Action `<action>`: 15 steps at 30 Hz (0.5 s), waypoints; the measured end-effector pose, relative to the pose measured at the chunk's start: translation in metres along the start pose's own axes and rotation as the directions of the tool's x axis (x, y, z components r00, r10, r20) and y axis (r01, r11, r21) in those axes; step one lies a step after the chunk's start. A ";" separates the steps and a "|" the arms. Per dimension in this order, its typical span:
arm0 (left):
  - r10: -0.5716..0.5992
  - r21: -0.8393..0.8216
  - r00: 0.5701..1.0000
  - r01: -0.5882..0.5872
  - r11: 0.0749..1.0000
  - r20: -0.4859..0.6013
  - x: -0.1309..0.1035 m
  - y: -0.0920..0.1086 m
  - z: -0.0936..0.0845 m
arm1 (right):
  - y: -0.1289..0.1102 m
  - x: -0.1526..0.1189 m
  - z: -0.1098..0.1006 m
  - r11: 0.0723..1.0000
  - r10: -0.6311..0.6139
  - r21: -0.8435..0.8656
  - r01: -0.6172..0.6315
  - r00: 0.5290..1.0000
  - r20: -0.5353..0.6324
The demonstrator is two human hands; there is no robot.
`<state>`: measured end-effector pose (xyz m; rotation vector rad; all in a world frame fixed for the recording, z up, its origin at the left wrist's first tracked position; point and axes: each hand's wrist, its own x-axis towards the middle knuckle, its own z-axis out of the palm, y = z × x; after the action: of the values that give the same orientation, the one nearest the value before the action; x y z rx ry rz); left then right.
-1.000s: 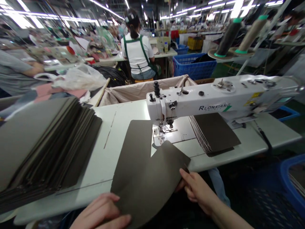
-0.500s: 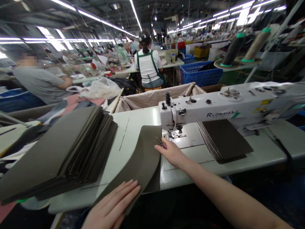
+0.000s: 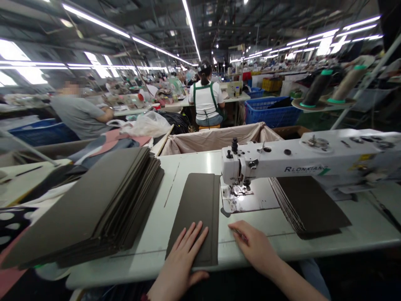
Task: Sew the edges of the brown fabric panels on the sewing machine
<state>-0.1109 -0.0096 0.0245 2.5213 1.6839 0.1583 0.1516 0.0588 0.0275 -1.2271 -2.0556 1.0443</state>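
Observation:
My left hand (image 3: 183, 257) lies flat, fingers spread, on the near part of a dark grey-brown fabric panel (image 3: 200, 198). That panel rests on the table left of the sewing machine (image 3: 238, 167), with a narrow strip folded along its right edge. My right hand (image 3: 255, 244) is closed around small thread snips (image 3: 242, 236), mostly hidden by the fingers. It rests on the table just right of the panel, in front of the needle plate (image 3: 260, 198).
A tall stack of similar panels (image 3: 90, 196) stands on the left, and a smaller stack (image 3: 313, 205) lies under the machine arm. Behind the table is a cloth-lined bin (image 3: 213, 138). Thread cones (image 3: 318, 88) stand at the right. Two people sit further off.
The panel was curved and partly lifted; now it lies flat, folded at its right edge. My right hand has moved off it towards me. My left hand has moved right and forward onto it.

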 end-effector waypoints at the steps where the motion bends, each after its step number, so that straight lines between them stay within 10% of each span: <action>1: 0.003 -0.033 1.000 -0.003 0.999 0.007 0.002 -0.001 -0.002 | 0.000 0.000 0.000 1.000 -0.003 -0.009 0.003 1.000 0.003; 15: 0.078 -0.004 0.996 -0.078 0.997 -0.036 0.006 -0.009 -0.013 | 0.014 -0.009 0.005 0.997 -0.055 0.056 0.058 0.997 -0.050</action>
<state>-0.1183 0.0002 0.0359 2.5973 1.5956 0.2156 0.1588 0.0536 0.0125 -1.1479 -1.9985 1.0303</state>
